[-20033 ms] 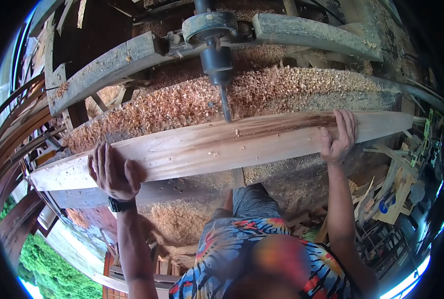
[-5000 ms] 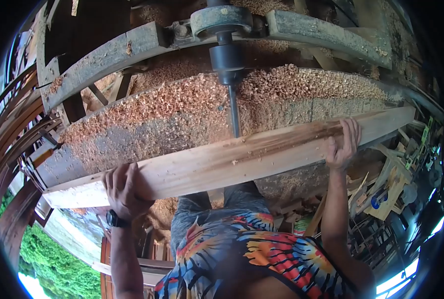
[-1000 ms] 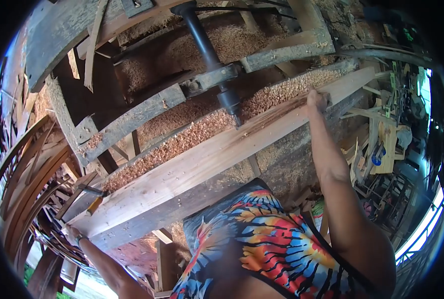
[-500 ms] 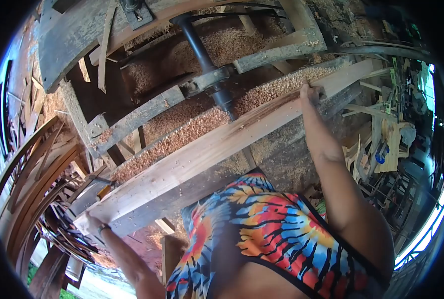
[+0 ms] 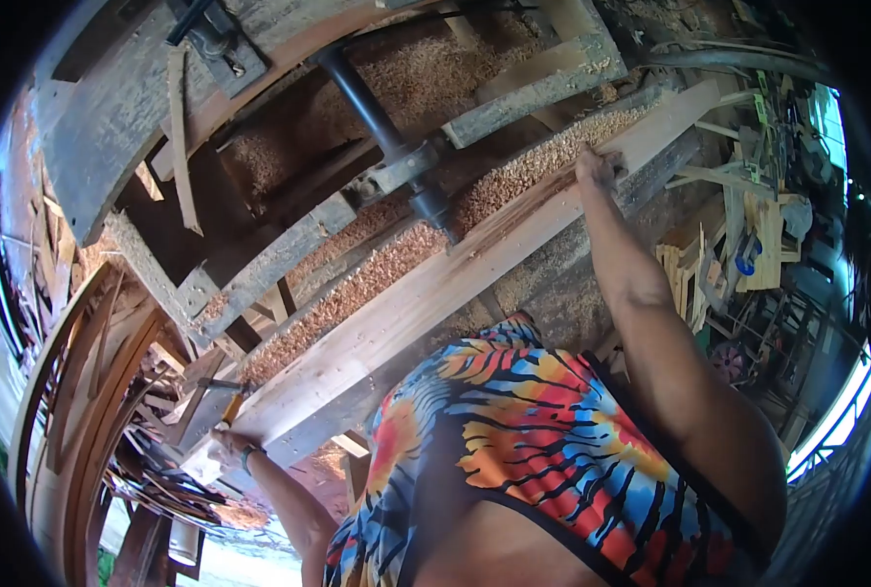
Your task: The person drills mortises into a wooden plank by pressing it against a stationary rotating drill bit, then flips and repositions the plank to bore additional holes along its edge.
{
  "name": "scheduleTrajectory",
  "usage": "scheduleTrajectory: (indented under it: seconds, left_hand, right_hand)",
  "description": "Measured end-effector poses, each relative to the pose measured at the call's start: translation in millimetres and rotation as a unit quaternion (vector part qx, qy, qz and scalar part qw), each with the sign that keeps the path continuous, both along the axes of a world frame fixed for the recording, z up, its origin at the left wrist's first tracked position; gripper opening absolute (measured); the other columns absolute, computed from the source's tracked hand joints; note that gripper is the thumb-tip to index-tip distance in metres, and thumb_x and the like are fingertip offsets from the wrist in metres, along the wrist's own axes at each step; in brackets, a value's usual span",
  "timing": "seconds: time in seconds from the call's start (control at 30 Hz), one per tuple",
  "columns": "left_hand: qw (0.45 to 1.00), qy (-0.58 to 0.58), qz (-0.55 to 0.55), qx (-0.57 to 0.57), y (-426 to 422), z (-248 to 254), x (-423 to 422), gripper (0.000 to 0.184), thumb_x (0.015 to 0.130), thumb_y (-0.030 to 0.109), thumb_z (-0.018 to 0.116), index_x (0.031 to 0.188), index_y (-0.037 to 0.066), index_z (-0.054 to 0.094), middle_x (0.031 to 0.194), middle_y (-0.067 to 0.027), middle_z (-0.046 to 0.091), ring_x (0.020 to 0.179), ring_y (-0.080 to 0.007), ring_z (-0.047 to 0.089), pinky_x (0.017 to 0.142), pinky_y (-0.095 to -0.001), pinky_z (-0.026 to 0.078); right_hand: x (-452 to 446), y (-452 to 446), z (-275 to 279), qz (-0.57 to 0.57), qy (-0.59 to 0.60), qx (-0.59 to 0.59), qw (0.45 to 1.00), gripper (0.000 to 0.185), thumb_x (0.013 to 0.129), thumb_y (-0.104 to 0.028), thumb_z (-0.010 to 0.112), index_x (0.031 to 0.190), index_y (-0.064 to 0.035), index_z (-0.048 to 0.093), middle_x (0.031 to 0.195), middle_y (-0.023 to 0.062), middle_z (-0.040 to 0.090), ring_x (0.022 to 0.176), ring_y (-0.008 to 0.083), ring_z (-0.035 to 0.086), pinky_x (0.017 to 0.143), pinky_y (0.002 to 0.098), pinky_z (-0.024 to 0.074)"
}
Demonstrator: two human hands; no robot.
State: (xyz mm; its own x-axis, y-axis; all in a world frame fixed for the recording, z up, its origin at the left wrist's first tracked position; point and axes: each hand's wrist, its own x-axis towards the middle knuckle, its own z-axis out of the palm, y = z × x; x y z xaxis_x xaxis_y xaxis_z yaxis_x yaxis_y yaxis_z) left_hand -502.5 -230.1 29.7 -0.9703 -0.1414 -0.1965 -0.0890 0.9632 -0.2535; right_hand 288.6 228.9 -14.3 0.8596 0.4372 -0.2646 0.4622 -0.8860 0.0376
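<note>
Plank (image 5: 386,328) lies on worktop (image 5: 328,416), edge at drill bit (image 5: 451,238). I see left hand (image 5: 228,448) holding one end, right hand (image 5: 600,171) gripping farther along; bit catching grain could wrench plank loose.

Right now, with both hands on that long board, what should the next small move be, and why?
Probably a slight push of the board toward the drill bit, steadied by both hands: the bit's tip seems to meet the board's edge, the left hand is at one end and the right hand nearer the other.
</note>
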Motion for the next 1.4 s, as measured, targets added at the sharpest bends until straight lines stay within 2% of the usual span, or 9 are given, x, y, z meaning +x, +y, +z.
scheduleTrajectory:
  seconds: [0.17,0.3,0.4,0.6,0.87,0.93,1.0,1.13,1.4]
  left_hand:
    - [0.992,-0.036,-0.019,-0.116,-81,-54,-69,0.058,0.109,0.044,0.021,0.164,0.036,0.041,0.162,-0.0300,0.046,0.136,-0.0398,0.058,0.113,-0.0529,0.039]
    - [0.992,-0.049,-0.068,-0.097,-45,-15,-46,0.069,0.108,0.056,0.027,0.166,0.021,0.041,0.165,-0.0299,0.039,0.140,-0.0479,0.053,0.120,-0.0548,0.037]
    - [0.987,-0.071,-0.060,-0.135,-47,-21,-73,0.058,0.109,0.047,0.024,0.164,0.040,0.042,0.167,-0.0286,0.037,0.139,-0.0456,0.055,0.118,-0.0542,0.038]
    - [0.991,0.025,-0.001,0.135,-76,-48,-135,0.103,0.097,0.077,0.044,0.157,-0.007,0.041,0.150,-0.0342,0.055,0.133,-0.0507,0.056,0.115,-0.0545,0.042]
    - [0.989,0.074,0.035,0.121,-34,-30,-69,0.113,0.097,0.075,0.049,0.152,-0.022,0.032,0.142,-0.0451,0.054,0.132,-0.0535,0.057,0.112,-0.0561,0.046]
    - [0.990,0.048,0.053,0.124,-38,-32,-70,0.111,0.099,0.075,0.047,0.155,-0.020,0.031,0.145,-0.0450,0.051,0.132,-0.0535,0.056,0.113,-0.0562,0.046]
    - [0.974,0.038,0.008,0.225,-48,-37,-59,0.081,0.102,0.059,0.053,0.154,-0.002,0.043,0.144,-0.0343,0.055,0.129,-0.0452,0.058,0.112,-0.0569,0.043]
    - [0.993,0.073,-0.022,0.086,-35,-27,-54,0.083,0.097,0.066,0.059,0.140,-0.005,0.053,0.126,-0.0325,0.066,0.116,-0.0480,0.064,0.101,-0.0603,0.048]
    - [0.994,0.039,-0.016,-0.102,-88,-48,-91,0.058,0.107,0.057,0.044,0.154,0.022,0.052,0.123,-0.0232,0.059,0.111,-0.0419,0.065,0.096,-0.0588,0.050]
  right_hand:
    - [-3,-1,-5,0.008,-0.010,0.013,1.000,0.105,0.097,-0.072,0.053,0.173,-0.0097,0.014,0.179,0.0180,0.018,0.165,0.0337,0.011,0.123,0.0706,0.0219]
    - [-21,-3,6,0.006,-0.044,-0.007,0.999,0.103,0.098,-0.070,0.055,0.172,-0.0098,0.017,0.177,0.0163,0.022,0.164,0.0300,0.016,0.120,0.0681,0.0283]
    - [-31,-18,7,0.012,-0.042,-0.008,0.999,0.103,0.097,-0.069,0.057,0.172,-0.0094,0.018,0.178,0.0158,0.022,0.164,0.0294,0.016,0.119,0.0664,0.0308]
    - [-28,-31,10,-0.010,-0.028,0.000,1.000,0.102,0.098,-0.068,0.058,0.171,-0.0089,0.018,0.178,0.0142,0.021,0.166,0.0349,0.010,0.123,0.0686,0.0252]
    - [-10,-8,14,-0.019,-0.024,0.021,0.999,0.098,0.098,-0.066,0.058,0.171,-0.0099,0.024,0.179,0.0088,0.022,0.166,0.0411,0.008,0.123,0.0704,0.0225]
    - [6,-3,2,-0.011,-0.025,0.040,0.999,0.100,0.097,-0.067,0.059,0.171,-0.0100,0.023,0.178,0.0085,0.024,0.165,0.0422,0.012,0.124,0.0704,0.0218]
    - [12,-4,-3,-0.021,-0.026,0.053,0.998,0.102,0.096,-0.068,0.060,0.171,-0.0098,0.022,0.177,0.0099,0.025,0.163,0.0427,0.016,0.124,0.0708,0.0208]
    - [4,-7,0,-0.029,-0.040,0.053,0.997,0.103,0.096,-0.070,0.060,0.171,-0.0105,0.023,0.176,0.0173,0.025,0.161,0.0424,0.021,0.125,0.0720,0.0177]
    - [-17,-8,8,-0.010,-0.022,0.041,0.999,0.099,0.097,-0.070,0.059,0.171,-0.0137,0.026,0.176,0.0186,0.026,0.165,0.0361,0.014,0.128,0.0703,0.0114]
